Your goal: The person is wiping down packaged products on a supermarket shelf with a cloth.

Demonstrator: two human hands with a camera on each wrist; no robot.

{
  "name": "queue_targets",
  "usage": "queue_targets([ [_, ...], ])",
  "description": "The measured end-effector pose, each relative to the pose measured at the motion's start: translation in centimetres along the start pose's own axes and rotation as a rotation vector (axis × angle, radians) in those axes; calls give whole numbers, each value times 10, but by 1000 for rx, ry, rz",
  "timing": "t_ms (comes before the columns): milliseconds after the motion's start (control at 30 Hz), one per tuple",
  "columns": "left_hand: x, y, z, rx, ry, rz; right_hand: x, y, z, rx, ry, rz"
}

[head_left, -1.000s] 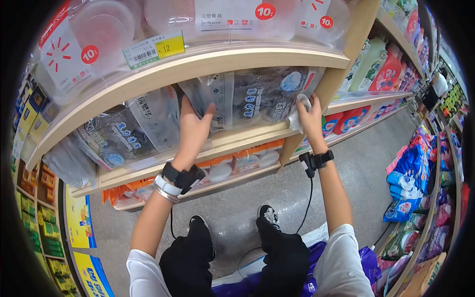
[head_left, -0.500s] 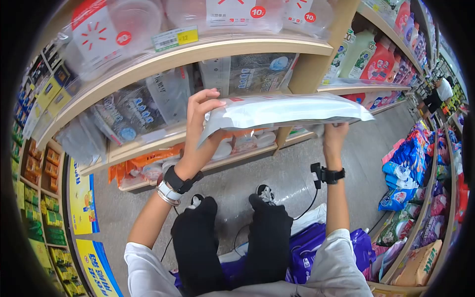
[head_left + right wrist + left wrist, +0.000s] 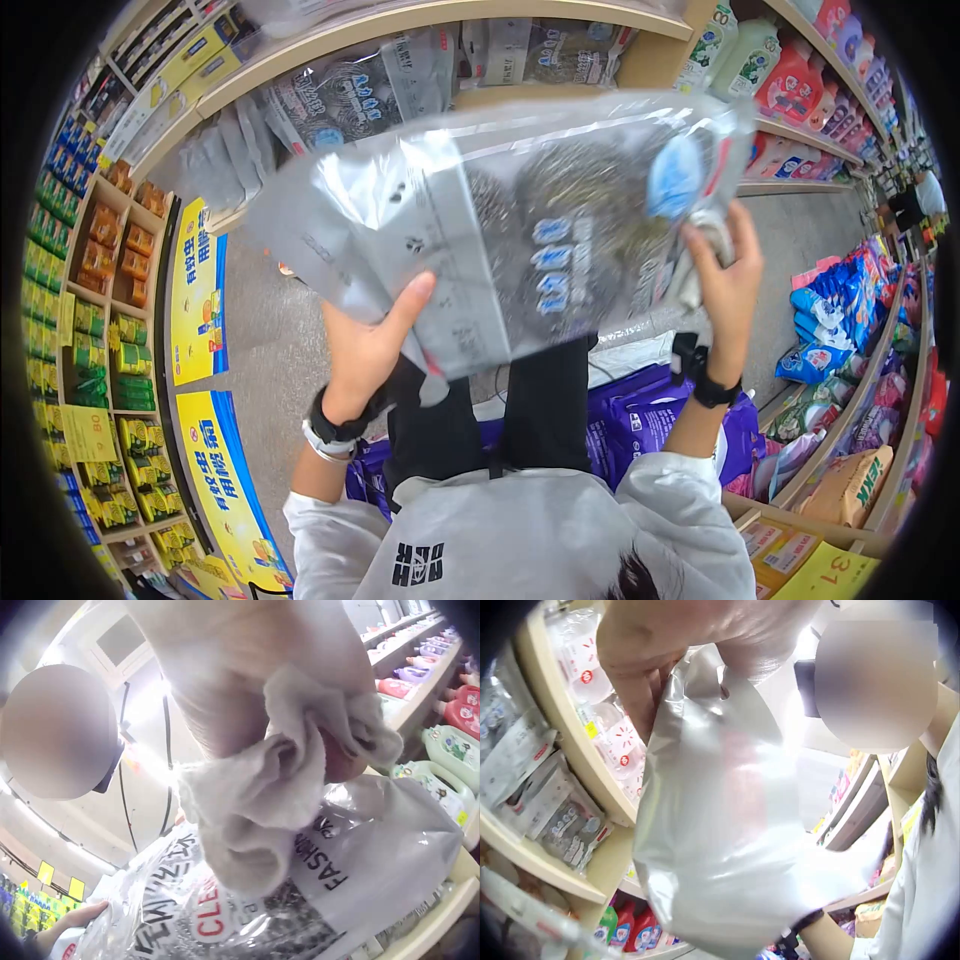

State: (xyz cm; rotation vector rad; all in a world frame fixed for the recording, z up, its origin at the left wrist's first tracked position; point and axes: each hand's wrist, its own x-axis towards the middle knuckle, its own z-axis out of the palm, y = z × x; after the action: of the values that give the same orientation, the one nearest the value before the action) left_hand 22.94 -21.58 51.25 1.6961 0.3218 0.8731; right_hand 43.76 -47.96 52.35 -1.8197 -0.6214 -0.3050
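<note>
A large clear-and-grey packet [image 3: 575, 250] hangs between the person's two hands, tilted, out in front of the shelf's [image 3: 547, 864] front edge and above the floor [image 3: 265, 350], resting on nothing but the hands. The left hand [image 3: 362, 350] has a narrow grip on it, thumb lying over the near face by the lower-left edge, the fingers behind mostly hidden in the head view. The right hand [image 3: 732, 280] grips a bunched white cloth [image 3: 255, 802] against the packet's right end; how firmly those fingers take the packet itself cannot be told. Dark coiled scourers [image 3: 590, 200] show through the clear window, and whether the wrapper is sealed is not plain. As to progress, getting the packet out over the shelf's edge looks done, while wiping seems the likely work, judging by the cloth, and how much of the surface is finished cannot be read. Setting the packet down is not yet done. Similar packets [image 3: 345, 88] stand along the same shelf, behind its front edge, apart from either hand.
</note>
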Motion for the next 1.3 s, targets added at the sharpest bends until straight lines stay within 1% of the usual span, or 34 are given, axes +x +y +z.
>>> queue_targets([
  [33,-9,-8,-7,-13,-39,-86,-10,4,6,0,-38,33],
  [167,-41,-33,-18,-178,0,-315,-45,11,20,-17,-178,165],
  [300,-64,-43,-24,-339,59,-523,-64,20,25,-20,-282,289],
  [333,-68,-46,-25,-329,58,-531,-68,23,26,-30,-310,325],
  [367,-70,-48,-25,-321,61,-540,-71,30,29,-45,-313,286],
  [467,-75,-48,-25,-301,55,-568,-77,40,33,-50,-307,282],
  [600,-91,-54,-23,-385,97,-599,-73,37,27,-151,-341,211],
  [700,-104,-55,-25,-411,133,-644,-73,68,2,-19,-183,272],
  [800,-119,-54,-22,-442,223,-653,-81,67,-19,372,64,409],
  [900,-133,-61,-19,-438,247,-668,-92,59,-15,311,232,318],
  [1000,-139,-60,-14,-403,279,-612,-97,28,18,12,349,167],
  [1033,-140,-58,-13,-398,280,-612,-97,22,28,-91,364,136],
  [1133,-140,-53,-12,-350,283,-605,-101,25,53,-217,373,53],
  [1200,-144,-55,-10,-297,303,-587,-106,27,70,-325,216,-57],
  [1267,-146,-57,-9,-254,315,-569,-117,17,88,-206,-64,234],
  [1300,-146,-57,-8,-237,316,-562,-128,22,95,-263,-203,173],
])
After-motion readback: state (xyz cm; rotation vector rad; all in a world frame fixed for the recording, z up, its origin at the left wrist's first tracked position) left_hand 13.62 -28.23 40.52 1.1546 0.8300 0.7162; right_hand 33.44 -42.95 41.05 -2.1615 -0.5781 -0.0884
